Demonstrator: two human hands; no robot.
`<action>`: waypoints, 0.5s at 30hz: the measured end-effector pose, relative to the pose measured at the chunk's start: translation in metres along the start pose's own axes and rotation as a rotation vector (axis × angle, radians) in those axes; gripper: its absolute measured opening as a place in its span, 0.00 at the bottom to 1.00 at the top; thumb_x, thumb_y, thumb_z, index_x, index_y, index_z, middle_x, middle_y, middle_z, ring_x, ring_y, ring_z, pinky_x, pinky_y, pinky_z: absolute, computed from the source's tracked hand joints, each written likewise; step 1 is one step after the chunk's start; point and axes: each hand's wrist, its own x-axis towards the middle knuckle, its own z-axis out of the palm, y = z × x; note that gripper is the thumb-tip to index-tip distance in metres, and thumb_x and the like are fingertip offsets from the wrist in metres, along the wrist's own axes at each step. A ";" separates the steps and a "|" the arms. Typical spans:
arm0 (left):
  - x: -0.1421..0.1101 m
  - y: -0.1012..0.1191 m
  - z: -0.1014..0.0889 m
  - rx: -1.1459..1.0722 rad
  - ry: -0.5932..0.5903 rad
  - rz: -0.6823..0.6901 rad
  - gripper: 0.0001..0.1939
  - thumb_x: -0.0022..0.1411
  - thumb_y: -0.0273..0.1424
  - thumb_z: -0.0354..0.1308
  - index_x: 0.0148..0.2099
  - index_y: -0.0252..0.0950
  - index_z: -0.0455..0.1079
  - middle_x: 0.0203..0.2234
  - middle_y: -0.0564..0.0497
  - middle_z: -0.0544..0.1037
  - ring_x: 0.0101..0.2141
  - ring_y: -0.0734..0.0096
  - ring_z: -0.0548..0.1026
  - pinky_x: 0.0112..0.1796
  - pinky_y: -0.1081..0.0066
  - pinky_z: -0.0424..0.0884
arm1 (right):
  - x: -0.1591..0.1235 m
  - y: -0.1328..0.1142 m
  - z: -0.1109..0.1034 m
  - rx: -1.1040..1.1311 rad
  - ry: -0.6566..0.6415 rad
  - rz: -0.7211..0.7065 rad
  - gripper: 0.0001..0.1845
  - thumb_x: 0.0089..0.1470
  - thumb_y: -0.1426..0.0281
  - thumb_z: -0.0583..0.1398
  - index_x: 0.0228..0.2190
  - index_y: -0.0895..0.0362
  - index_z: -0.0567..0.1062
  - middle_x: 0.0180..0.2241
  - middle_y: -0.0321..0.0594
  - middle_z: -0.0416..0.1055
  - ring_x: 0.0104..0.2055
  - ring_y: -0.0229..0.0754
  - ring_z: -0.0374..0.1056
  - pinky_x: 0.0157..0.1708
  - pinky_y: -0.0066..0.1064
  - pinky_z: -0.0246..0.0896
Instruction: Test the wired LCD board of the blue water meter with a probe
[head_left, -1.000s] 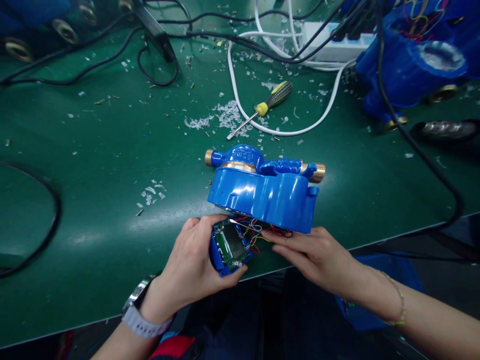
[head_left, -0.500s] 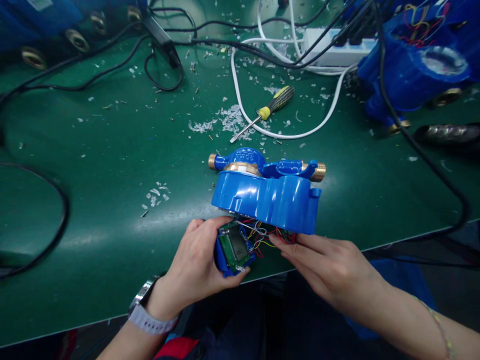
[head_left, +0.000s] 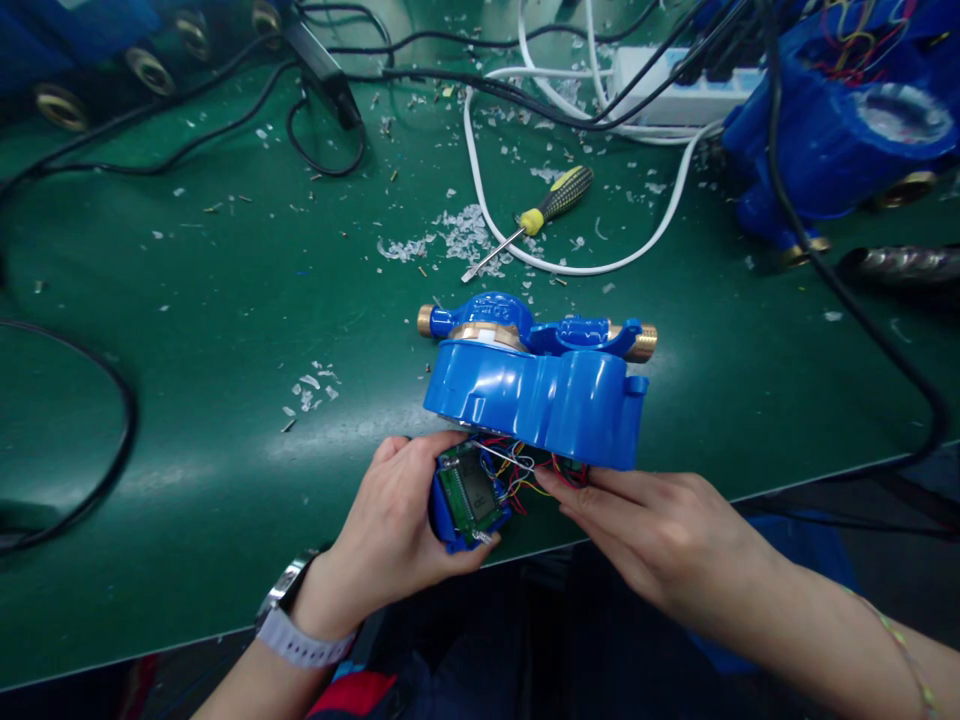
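Beyond the blue meter point(head_left: 536, 400), screwdriver point(head_left: 555, 200) among scraps point(head_left: 465, 235), white cable point(head_left: 585, 270) looping around.

1. The left hand point(head_left: 397, 515) holds the display point(head_left: 472, 490), nearer than the blue meter point(head_left: 532, 395).
2. The right hand point(head_left: 660, 530) is by the wires point(head_left: 517, 475), at the meter's near side.
3. Beyond, the screwdriver point(head_left: 559, 197) crosses the white cable point(head_left: 600, 268) on the worktop point(head_left: 217, 330).

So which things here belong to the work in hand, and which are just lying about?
In hand, by the look of it:
- display module, held in the left hand
- coloured wires, at the right hand's fingertips
- blue meter body

Lying about:
- flathead screwdriver, possibly a tool for this
- plastic scraps
- power strip
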 end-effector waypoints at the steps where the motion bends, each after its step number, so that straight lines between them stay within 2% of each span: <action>1: 0.000 0.000 0.000 -0.004 -0.002 0.000 0.32 0.52 0.39 0.62 0.54 0.32 0.55 0.40 0.43 0.75 0.39 0.61 0.73 0.39 0.62 0.65 | 0.000 0.002 0.001 0.030 -0.004 0.000 0.21 0.55 0.83 0.58 0.51 0.61 0.73 0.42 0.43 0.74 0.35 0.44 0.74 0.35 0.35 0.75; 8: -0.001 -0.001 0.001 -0.011 0.000 0.011 0.32 0.52 0.39 0.62 0.55 0.31 0.56 0.41 0.43 0.74 0.39 0.62 0.73 0.40 0.63 0.64 | -0.002 0.008 0.003 0.153 -0.005 0.007 0.17 0.61 0.82 0.54 0.50 0.61 0.73 0.44 0.43 0.74 0.37 0.44 0.74 0.35 0.35 0.75; 15: -0.002 -0.001 0.001 0.002 0.035 0.047 0.32 0.53 0.39 0.62 0.54 0.29 0.57 0.41 0.44 0.74 0.39 0.65 0.72 0.41 0.65 0.62 | -0.003 0.015 0.010 0.308 0.067 -0.016 0.14 0.66 0.77 0.52 0.47 0.61 0.75 0.48 0.40 0.73 0.44 0.44 0.73 0.39 0.33 0.73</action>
